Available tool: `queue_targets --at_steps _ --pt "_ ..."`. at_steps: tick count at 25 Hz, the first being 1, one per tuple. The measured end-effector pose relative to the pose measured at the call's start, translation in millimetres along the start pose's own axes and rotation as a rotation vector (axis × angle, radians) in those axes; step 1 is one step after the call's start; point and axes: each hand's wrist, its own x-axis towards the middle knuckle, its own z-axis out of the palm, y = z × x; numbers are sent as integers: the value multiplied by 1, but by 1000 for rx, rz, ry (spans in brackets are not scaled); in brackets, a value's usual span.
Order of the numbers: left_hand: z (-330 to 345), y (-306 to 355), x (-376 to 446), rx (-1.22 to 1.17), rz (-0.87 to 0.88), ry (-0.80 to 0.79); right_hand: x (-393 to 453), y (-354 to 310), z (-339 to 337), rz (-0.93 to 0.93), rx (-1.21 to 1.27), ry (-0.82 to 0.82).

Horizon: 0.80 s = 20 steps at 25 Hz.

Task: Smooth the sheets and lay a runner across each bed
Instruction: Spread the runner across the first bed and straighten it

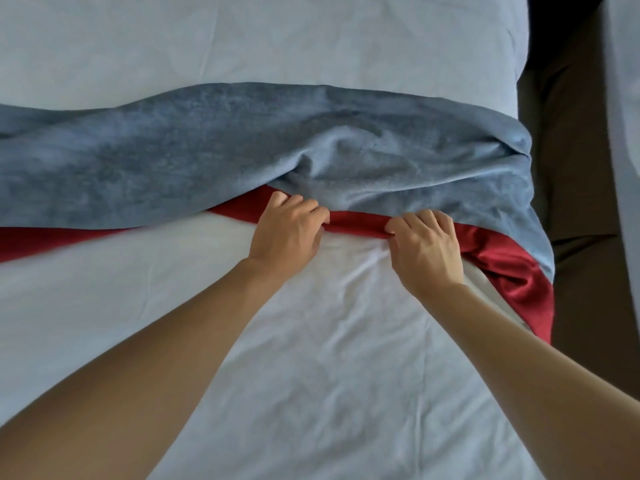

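Red satin edging of the grey-blue plush runner (194, 157) is pinched in my left hand (287, 233) and right hand (427, 251); next I'd tug it straight over the white sheet (311, 358).

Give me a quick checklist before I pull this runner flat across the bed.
1. Left hand grips the red edge: ok.
2. Right hand grips the same edge: ok.
3. Runner lies flat: not ok, bunched near the hands.
4. Red lining hidden: not ok, it shows along the near side.
5. White sheet smooth: not ok, creased.
6. Far left end hangs evenly: cannot tell.
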Motion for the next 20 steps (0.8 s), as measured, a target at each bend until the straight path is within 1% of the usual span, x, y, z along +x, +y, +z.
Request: queue_targets --at_steps 2,4,7,8,9,11,15,17,20 --pt "-10 6 -3 -110 21 -50 -8 5 -8 4 34 18" --pt "-19 17 -6 -221 16 -205 -21 15 -15 2 70 17" --pt "-21 45 -3 -338 -51 -493 -45 33 -23 -2 90 -86" --pt "-19 54 -3 -347 -63 -541 -52 38 -25 5 84 -118" --pt "-16 62 -5 -342 -75 -548 -59 40 -26 15 79 -131" --pt "-11 71 -17 -298 -96 -461 -69 38 -30 4 77 -107" --pt "-18 66 -60 -191 -37 -195 -69 4 -31 -146 154 -6" --pt "-25 52 -90 -149 -60 -136 -66 -27 -29 -201 211 37" --pt "-33 8 -135 -61 -173 -100 -62 -82 -18 -299 272 9"
